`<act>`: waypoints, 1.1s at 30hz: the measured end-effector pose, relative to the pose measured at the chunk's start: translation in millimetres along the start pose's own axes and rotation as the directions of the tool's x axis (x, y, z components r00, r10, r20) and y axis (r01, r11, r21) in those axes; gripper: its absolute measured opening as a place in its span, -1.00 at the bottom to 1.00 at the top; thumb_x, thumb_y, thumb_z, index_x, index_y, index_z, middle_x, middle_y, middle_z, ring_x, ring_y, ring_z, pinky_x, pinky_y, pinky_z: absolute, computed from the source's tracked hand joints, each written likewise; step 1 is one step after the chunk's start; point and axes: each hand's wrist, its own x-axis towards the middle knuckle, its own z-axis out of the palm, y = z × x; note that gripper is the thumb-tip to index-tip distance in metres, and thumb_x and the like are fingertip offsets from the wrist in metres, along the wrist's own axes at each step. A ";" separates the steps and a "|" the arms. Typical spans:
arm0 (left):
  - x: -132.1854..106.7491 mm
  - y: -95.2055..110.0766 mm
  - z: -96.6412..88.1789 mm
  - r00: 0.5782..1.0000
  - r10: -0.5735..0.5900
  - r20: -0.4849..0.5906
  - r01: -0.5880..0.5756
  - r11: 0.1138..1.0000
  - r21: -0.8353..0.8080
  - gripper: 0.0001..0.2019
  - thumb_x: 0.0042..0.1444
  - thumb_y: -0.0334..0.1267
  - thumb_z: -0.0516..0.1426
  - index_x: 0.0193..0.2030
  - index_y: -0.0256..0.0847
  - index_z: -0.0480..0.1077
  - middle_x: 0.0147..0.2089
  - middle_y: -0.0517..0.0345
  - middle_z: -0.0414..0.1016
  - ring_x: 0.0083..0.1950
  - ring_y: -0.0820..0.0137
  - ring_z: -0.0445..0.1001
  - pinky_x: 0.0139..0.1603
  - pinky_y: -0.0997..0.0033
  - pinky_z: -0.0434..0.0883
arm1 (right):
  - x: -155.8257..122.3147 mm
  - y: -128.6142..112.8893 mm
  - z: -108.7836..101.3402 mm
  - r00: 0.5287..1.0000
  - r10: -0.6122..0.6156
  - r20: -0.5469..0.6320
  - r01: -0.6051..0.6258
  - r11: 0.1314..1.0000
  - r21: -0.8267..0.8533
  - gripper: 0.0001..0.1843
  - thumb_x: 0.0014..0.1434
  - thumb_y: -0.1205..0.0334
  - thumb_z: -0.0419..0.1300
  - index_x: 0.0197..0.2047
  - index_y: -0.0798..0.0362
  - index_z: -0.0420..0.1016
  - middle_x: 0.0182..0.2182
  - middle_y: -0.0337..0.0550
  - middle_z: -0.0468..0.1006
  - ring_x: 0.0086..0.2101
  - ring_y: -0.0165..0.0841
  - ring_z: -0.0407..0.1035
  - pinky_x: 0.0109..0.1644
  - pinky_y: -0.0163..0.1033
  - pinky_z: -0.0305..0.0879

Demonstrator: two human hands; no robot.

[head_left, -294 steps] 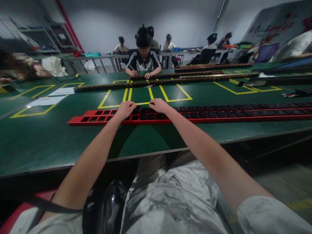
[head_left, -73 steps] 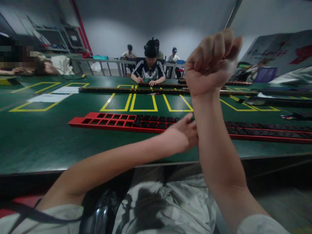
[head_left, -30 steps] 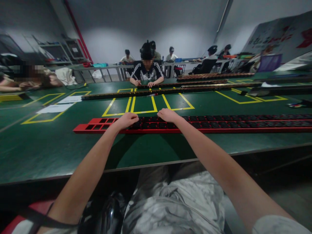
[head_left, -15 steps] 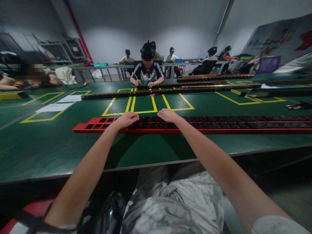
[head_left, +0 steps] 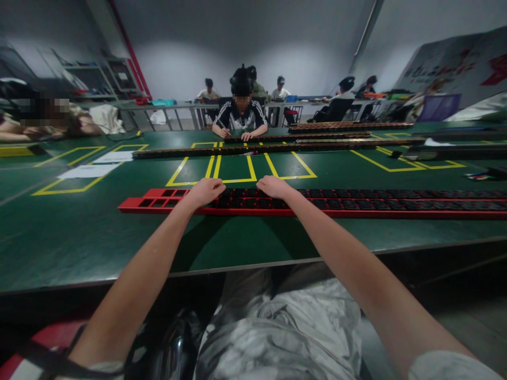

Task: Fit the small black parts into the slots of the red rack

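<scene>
Pressing down at 12 o'clock, the left hand [head_left: 206, 191] and right hand [head_left: 273, 187] rest with fingers curled together on the black socket modules [head_left: 356, 203] in the long red strip housing [head_left: 130, 207], which lies across the green table [head_left: 79, 237]. Whether either hand pinches a module cannot be told. Seating modules looks to be the step in hand. The empty slots [head_left: 158, 202] at 10 o'clock call for square alignment.

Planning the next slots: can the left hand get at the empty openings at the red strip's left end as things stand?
Probably yes. The left hand rests on the red strip right beside the empty openings, and nothing lies over them.
</scene>
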 end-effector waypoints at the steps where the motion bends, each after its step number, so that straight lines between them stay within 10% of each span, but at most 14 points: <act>1: -0.2 1.9 -1.6 0.998 -0.042 -0.055 0.044 0.999 0.025 -0.66 0.24 -0.10 -0.04 -0.48 -0.19 0.34 -0.45 0.08 0.39 -0.39 0.36 0.31 -0.36 0.35 0.13 | -0.2 -0.2 -0.2 1.000 0.006 0.003 -0.006 1.000 0.004 -0.50 0.42 0.09 -0.15 -0.11 0.13 0.58 -0.07 0.10 0.57 -0.07 -0.17 0.45 0.00 -0.21 0.26; 7: 2.5 15.1 9.6 0.943 -0.191 -0.272 0.224 0.970 0.094 -0.68 0.28 -0.07 -0.07 -0.24 -0.18 0.42 -0.21 -0.04 0.49 -0.14 0.21 0.43 -0.14 0.26 0.30 | -0.8 -1.8 -1.9 1.000 0.000 0.016 0.000 1.000 0.011 -0.49 0.42 0.10 -0.16 -0.11 0.14 0.58 -0.05 0.11 0.57 -0.07 -0.17 0.44 0.01 -0.21 0.25; 14: 10.3 12.1 38.1 0.978 -0.165 0.126 0.153 0.983 0.102 -0.52 0.34 -0.06 -0.23 0.24 -0.13 0.27 0.30 -0.12 0.32 0.28 0.00 0.29 0.24 -0.15 0.16 | -0.8 -2.2 -2.9 0.999 -0.025 0.033 0.026 0.999 -0.023 -0.53 0.42 0.13 -0.13 -0.09 0.13 0.57 -0.05 0.11 0.56 -0.07 -0.18 0.43 0.00 -0.20 0.24; 19: 10.4 6.8 35.1 0.988 -0.121 0.095 0.117 0.992 0.047 -0.51 0.35 -0.05 -0.23 0.21 -0.14 0.32 0.28 -0.04 0.37 0.27 0.12 0.33 0.28 0.03 0.18 | -1.8 -4.1 -4.3 0.999 -0.016 0.037 0.017 0.999 -0.036 -0.52 0.43 0.12 -0.15 -0.08 0.15 0.57 -0.05 0.12 0.56 -0.07 -0.18 0.44 -0.01 -0.21 0.24; 26: 5.7 15.1 29.0 0.963 0.237 0.128 -0.232 0.971 -0.055 -0.40 0.25 0.09 -0.04 0.30 -0.26 0.24 0.30 -0.12 0.32 0.29 0.17 0.30 0.32 0.18 0.17 | -4.5 -6.8 -7.9 0.999 -0.029 0.039 0.031 0.999 -0.043 -0.53 0.43 0.14 -0.14 -0.08 0.13 0.57 -0.05 0.11 0.56 -0.07 -0.17 0.44 -0.02 -0.20 0.24; 33: 4.4 19.7 29.7 0.954 0.239 0.179 -0.237 0.971 -0.031 -0.33 0.23 0.15 -0.03 0.35 -0.22 0.19 0.29 -0.14 0.33 0.28 0.10 0.30 0.29 0.11 0.19 | -5.0 -8.1 -9.4 0.999 -0.032 0.039 0.034 0.997 -0.068 -0.51 0.43 0.15 -0.17 -0.09 0.15 0.57 -0.06 0.14 0.56 -0.08 -0.15 0.45 -0.05 -0.19 0.25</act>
